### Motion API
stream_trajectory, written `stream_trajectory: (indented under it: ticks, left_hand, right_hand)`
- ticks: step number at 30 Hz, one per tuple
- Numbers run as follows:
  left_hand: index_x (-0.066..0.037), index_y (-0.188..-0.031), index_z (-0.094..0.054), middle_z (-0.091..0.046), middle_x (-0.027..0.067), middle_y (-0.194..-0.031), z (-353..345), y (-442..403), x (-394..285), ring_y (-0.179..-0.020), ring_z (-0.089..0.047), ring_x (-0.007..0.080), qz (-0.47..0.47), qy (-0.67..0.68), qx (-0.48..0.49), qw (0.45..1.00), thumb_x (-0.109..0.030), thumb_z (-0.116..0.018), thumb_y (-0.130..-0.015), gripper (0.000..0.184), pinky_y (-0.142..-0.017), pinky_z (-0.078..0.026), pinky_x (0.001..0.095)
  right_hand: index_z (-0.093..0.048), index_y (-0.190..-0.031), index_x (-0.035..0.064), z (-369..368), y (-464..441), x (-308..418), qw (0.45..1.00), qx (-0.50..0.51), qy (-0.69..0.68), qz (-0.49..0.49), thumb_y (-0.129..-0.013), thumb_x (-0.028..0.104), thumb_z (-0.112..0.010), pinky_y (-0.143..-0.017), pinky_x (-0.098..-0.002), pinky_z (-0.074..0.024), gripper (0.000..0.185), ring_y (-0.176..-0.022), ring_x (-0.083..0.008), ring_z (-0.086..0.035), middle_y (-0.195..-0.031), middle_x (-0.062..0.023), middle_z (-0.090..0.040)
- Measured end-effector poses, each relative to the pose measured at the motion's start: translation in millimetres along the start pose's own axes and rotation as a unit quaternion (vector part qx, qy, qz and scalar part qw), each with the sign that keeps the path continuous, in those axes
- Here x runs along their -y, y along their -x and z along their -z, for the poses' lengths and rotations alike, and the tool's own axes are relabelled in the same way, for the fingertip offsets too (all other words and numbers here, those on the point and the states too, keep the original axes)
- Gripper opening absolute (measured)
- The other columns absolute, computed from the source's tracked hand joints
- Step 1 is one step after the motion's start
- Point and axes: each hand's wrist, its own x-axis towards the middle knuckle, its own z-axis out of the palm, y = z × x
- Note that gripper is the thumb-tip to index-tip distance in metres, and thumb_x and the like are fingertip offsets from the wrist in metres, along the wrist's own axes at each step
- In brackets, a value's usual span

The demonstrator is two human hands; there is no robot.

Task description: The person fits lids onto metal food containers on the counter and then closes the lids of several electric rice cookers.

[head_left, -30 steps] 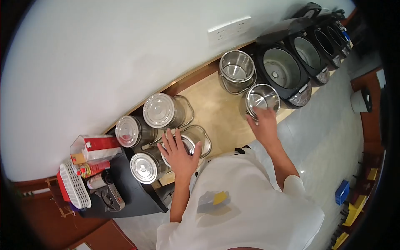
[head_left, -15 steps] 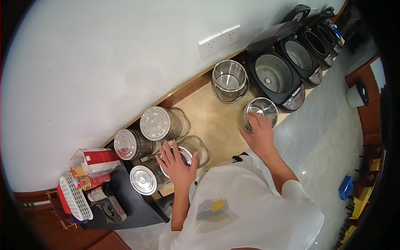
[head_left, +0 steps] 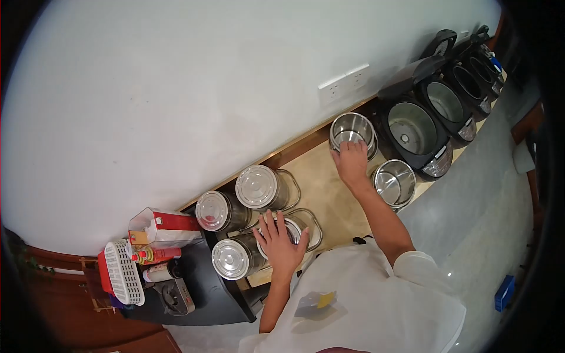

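Note:
My left hand (head_left: 281, 242) lies with spread fingers on the lid of a steel pot (head_left: 298, 227). Beside it stand three more lidded steel pots: one at the back (head_left: 257, 187), one at the back left (head_left: 212, 210) and one at the front left (head_left: 231, 259). My right hand (head_left: 353, 167) is at the near rim of an open steel pot (head_left: 345, 123), its fingers over the edge and close together; the fingertips are inside the rim. A second open steel pot (head_left: 395, 184) stands to the right of that hand, untouched.
Black rice cookers (head_left: 412, 133) with raised lids line the back right of the wooden table (head_left: 321, 194). On the black side table (head_left: 203, 294) are a white basket (head_left: 125, 272), a red can (head_left: 165, 254) and a portable stove (head_left: 175, 297). Wall sockets (head_left: 344, 83) are behind.
My right hand has left the front open pot and moved back and left to the rim of the other open pot. My left hand stays on its lid. The camera view has shifted.

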Motion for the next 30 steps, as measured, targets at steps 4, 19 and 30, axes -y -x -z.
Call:
stream_trajectory:
  ticks: [4,19,30]
  left_hand:
    - [0.001,-0.150,-0.048,-0.037,0.0256,-0.160,1,0,1,-0.152,-0.025,0.0456,0.003,0.015,0.006,1.000,-0.053,-0.073,-0.087,0.087,-0.123,-0.010,0.0644]
    - [0.006,-0.148,-0.045,-0.045,0.0277,-0.154,7,-49,-17,-0.145,-0.042,0.0391,0.056,0.402,-0.005,0.914,-0.025,-0.068,-0.101,0.061,-0.121,-0.030,0.0446]
    - [0.012,-0.153,-0.037,-0.040,0.0244,-0.160,-80,-172,-8,-0.146,-0.041,0.0292,0.292,0.502,0.271,0.768,-0.064,-0.042,-0.105,0.090,-0.122,-0.029,0.0377]
  right_hand:
    - [-0.066,-0.093,0.0034,10,11,3,0.995,0.023,-0.068,0.068,-0.089,0.034,-0.076,-0.108,-0.0506,-0.0409,0.033,-0.091,-0.0333,-0.066,-0.086,-0.0149,-0.068]
    - [-0.042,-0.145,-0.0042,67,123,14,0.954,-0.015,-0.284,0.100,-0.082,0.026,-0.085,-0.119,-0.0523,-0.0330,0.082,-0.143,-0.0419,-0.041,-0.153,-0.0248,-0.042]
    - [-0.015,-0.159,-0.0070,-6,136,-23,0.960,0.129,-0.247,0.034,-0.078,0.024,-0.089,-0.127,-0.0498,-0.0240,0.114,-0.156,-0.0436,-0.020,-0.166,-0.0257,-0.024]
